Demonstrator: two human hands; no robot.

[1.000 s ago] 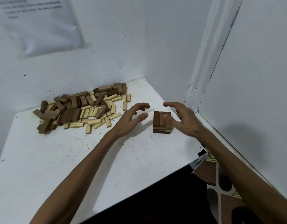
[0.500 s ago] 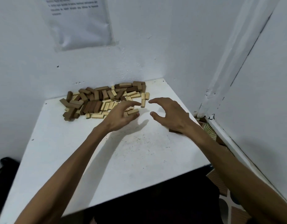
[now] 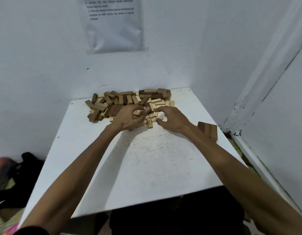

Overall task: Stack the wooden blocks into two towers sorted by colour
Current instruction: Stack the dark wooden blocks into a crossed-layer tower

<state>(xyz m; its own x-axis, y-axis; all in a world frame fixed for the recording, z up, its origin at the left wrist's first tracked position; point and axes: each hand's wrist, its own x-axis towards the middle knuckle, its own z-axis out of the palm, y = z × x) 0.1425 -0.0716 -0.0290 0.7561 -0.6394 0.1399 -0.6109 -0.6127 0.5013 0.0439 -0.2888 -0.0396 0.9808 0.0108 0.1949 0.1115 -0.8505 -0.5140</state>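
reaching now into the near edge of the block pile (image 3: 130, 102) at the back of the table (image 3: 147, 167), having swung both hands away from the small dark stack (image 3: 207, 130) (partly hidden behind the right forearm, near the table's right edge). curling the left hand (image 3: 128, 120) down among the blocks, pinching one or only raking, impossible to tell; arching the right hand (image 3: 174, 119) spread, thumb apart from fingers, fingertips touching light pieces, gripping nothing visible. suggests a fetch for the next layer; leaves the dark stack barely begun, no light tower in view.
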